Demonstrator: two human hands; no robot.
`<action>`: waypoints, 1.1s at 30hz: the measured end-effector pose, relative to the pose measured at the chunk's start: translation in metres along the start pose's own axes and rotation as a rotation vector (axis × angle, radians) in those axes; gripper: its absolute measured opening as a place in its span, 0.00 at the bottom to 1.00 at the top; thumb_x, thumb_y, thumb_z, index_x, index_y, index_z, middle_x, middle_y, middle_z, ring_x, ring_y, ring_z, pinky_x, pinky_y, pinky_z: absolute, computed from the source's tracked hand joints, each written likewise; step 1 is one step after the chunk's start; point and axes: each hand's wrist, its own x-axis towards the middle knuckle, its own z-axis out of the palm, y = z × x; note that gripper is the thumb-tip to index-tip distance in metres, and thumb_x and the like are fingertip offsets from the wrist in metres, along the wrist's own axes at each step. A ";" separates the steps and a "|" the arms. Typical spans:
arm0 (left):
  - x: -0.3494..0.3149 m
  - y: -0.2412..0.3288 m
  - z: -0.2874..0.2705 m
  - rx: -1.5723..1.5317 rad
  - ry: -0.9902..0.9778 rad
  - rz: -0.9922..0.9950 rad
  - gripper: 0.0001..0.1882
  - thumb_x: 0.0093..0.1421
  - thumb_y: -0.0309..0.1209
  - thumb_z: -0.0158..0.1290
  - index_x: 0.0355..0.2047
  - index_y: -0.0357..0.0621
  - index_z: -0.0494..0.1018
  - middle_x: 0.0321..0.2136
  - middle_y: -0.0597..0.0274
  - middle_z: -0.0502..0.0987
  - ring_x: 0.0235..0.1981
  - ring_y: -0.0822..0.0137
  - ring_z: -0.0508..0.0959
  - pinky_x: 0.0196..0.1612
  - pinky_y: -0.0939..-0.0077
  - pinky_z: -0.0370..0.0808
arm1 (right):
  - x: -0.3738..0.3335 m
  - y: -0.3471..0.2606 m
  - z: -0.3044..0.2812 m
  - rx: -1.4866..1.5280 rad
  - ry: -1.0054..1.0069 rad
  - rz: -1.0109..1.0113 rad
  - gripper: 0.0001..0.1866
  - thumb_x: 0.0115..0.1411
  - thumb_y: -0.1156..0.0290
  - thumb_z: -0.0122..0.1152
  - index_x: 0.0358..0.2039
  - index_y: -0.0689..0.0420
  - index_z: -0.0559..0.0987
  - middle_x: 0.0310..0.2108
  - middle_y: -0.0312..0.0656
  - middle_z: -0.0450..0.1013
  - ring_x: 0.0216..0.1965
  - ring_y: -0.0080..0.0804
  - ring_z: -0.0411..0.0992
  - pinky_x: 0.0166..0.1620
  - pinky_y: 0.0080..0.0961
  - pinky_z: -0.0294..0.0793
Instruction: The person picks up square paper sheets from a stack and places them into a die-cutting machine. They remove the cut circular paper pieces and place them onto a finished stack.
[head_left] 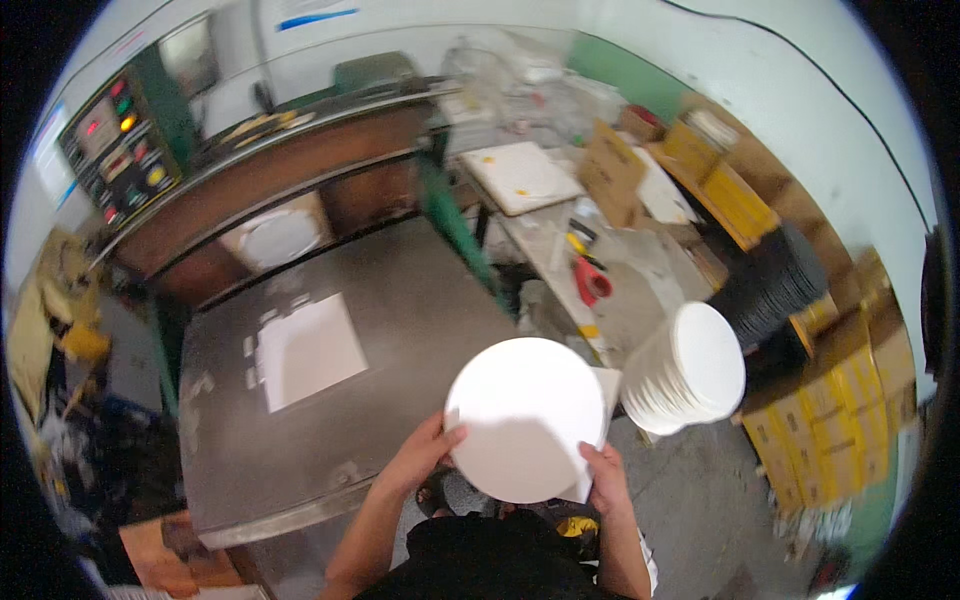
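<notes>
A white round disc [525, 410] is held in front of me, between both hands. My left hand [432, 448] grips its left edge, with the thumb on top. At the lower right edge my right hand [605, 478] is closed on it, thumb on the face. Behind the disc, on the right, a white square-cornered sheet [608, 384] sticks out; the right hand seems to touch it too. On the grey metal bed [420, 300] of a machine, left of the disc, lies a pale square sheet [312, 352] with small pieces along its left side.
A control panel [122, 145] with lit buttons stands at the far left. Right of the disc is a tall stack of white round discs [708, 362], with a black stack [775, 285] beyond it. A worktable [640, 290] carries a red tape roll [592, 282]. Yellow-brown cartons [825, 410] line the right wall.
</notes>
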 end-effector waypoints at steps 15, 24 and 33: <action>0.176 0.027 0.283 -0.355 -0.390 0.068 0.24 0.67 0.30 0.47 0.62 0.41 0.58 0.56 0.56 0.67 0.56 0.59 0.71 0.55 0.55 0.72 | -0.157 0.007 -0.368 -0.493 1.021 -0.175 0.16 0.65 0.62 0.54 0.43 0.63 0.77 0.22 0.43 0.76 0.21 0.27 0.73 0.25 0.25 0.72; 0.241 -0.014 0.393 -0.213 -0.326 -0.085 0.22 0.67 0.32 0.48 0.59 0.41 0.58 0.54 0.54 0.70 0.50 0.58 0.76 0.50 0.57 0.77 | -0.224 0.093 -0.428 -1.170 1.422 0.545 0.14 0.59 0.67 0.54 0.42 0.60 0.76 0.34 0.54 0.77 0.40 0.53 0.75 0.42 0.45 0.73; 0.217 0.032 0.371 0.131 -0.327 -0.078 0.29 0.67 0.36 0.49 0.62 0.34 0.54 0.44 0.47 0.75 0.40 0.57 0.80 0.42 0.63 0.80 | -0.112 0.376 -0.481 -0.251 0.618 0.889 0.16 0.56 0.62 0.59 0.40 0.56 0.70 0.36 0.45 0.66 0.38 0.39 0.63 0.41 0.38 0.64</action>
